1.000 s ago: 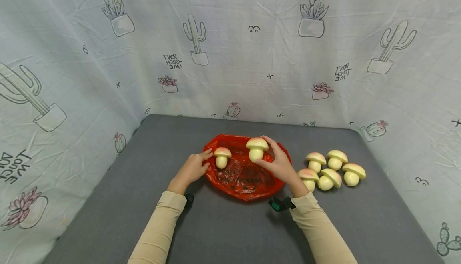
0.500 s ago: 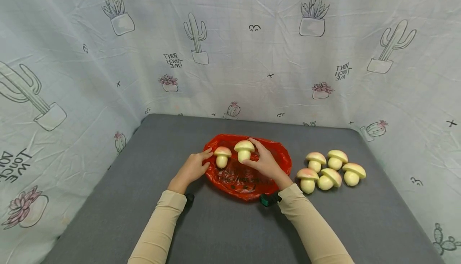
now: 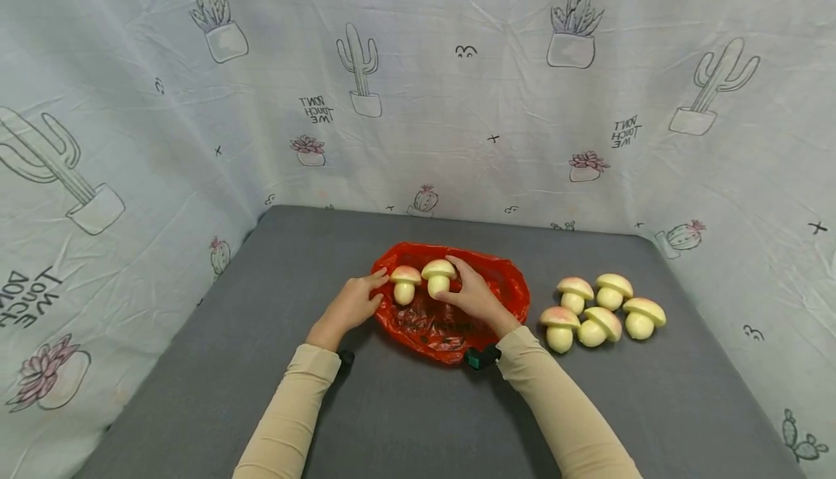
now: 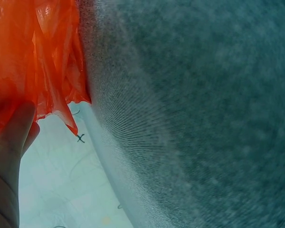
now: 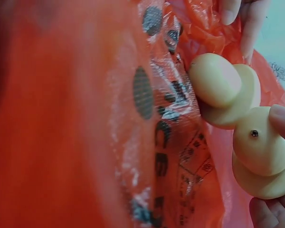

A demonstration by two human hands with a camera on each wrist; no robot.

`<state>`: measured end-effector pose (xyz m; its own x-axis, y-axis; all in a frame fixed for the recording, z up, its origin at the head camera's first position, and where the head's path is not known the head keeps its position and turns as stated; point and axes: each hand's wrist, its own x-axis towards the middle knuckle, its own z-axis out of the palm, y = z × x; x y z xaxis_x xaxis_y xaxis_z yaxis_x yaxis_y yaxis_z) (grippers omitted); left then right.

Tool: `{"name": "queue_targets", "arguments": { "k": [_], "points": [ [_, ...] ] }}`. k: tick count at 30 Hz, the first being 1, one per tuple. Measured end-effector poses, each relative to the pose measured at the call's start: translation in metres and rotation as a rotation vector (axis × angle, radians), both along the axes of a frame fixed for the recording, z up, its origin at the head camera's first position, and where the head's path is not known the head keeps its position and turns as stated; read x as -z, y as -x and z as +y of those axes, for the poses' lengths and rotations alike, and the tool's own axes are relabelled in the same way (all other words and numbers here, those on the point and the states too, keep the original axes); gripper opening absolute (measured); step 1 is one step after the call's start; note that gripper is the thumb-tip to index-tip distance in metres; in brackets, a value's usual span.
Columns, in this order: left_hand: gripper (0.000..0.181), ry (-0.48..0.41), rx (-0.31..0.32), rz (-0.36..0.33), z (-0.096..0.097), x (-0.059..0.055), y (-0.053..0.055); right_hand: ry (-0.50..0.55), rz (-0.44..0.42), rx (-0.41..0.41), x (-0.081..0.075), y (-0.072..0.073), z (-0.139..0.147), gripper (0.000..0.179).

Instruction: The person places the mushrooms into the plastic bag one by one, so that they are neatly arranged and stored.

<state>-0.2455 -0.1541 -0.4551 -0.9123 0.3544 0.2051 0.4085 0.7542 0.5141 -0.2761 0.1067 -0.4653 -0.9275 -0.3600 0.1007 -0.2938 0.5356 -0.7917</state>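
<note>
Head view showed the right hand (image 3: pixel 478 297) farther left than a second before, with the held mushroom (image 3: pixel 438 277) brought across the bag (image 3: pixel 516 290) to just beside the inner mushroom (image 3: pixel 406 283); I couldn't tell whether the two touched, nor whether it rested on the bag's floor. Thumb and fingers gripped it. The left hand (image 3: pixel 353 303) stayed at the left rim, its fingers holding the edge. Right of the bag, the five other mushrooms (image 3: pixel 593 330) lay as before. The bag's mouth was spread wide, its printed floor showing nearer the person; the right wrist crossed the near right rim. Grey table (image 3: pixel 294 268) separated that rim from the group and reached back to the cloth (image 3: pixel 418 87).
</note>
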Motion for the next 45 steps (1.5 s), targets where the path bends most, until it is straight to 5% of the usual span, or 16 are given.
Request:
{"name": "queue_targets", "arguments": {
  "k": [12, 45],
  "points": [
    [0.043, 0.013, -0.002, 0.002, 0.0, 0.001, 0.002, -0.081, -0.016, -0.022, 0.011, 0.009, -0.002, 0.084],
    [0.042, -0.005, 0.001, 0.019, 0.0, 0.004, 0.002, -0.093, 0.017, 0.031, 0.022, 0.008, -0.009, 0.092]
  ]
}}
